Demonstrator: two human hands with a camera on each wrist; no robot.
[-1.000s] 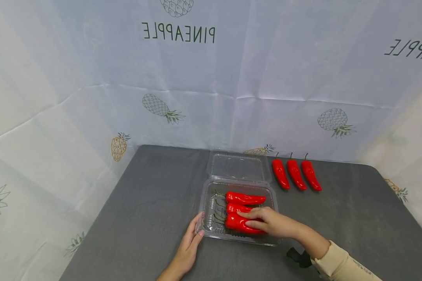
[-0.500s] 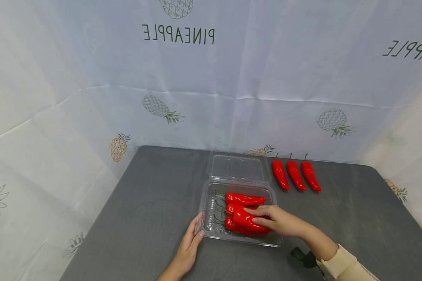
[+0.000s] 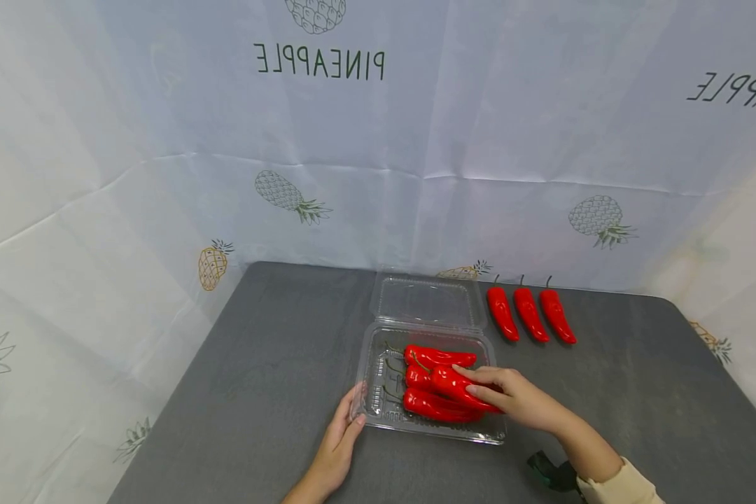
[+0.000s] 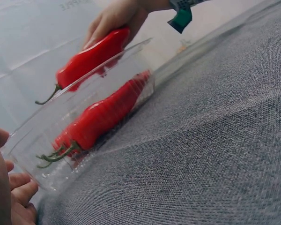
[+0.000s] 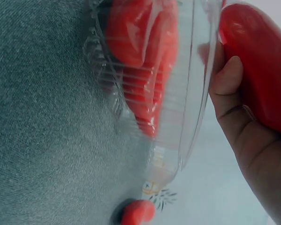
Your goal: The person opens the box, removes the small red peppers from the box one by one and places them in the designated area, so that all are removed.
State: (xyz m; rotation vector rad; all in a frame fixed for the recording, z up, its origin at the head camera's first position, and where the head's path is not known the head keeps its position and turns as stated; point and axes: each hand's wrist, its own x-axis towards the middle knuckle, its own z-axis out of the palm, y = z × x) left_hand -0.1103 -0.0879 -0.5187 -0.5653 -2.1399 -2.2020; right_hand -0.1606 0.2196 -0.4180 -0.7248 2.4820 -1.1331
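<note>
A shiny red pepper (image 3: 452, 383) is up in the right hand (image 3: 513, 395). The thumb and fingers pinch its fat body, and the green stem pokes out past the fingertips, toward the far left corner of the clear plastic box (image 3: 367, 357). The pepper is over the right half of the box, and from low down on the left I can see it is higher than the rim. Its tip is near the box's right edge.

Inside the box, three more peppers lie in a row, stems toward the left edge: a far pepper (image 3: 439, 355), a middle pepper (image 3: 418, 378) partly hidden by the held one, and a near pepper (image 3: 441, 406).

The left hand (image 3: 339, 435) holds the box at its near left corner, thumb at the near edge.

The see-through lid (image 3: 425, 299) lies open behind the box. Just right of it, by the table's far edge, are a left pepper (image 3: 502, 313), a center pepper (image 3: 531, 315) and a right pepper (image 3: 557, 316), stems pointing at that edge.

The table (image 3: 277, 357) is dark gray. Behind it hangs a pale cloth (image 3: 510, 105) with pineapples and backward writing.
</note>
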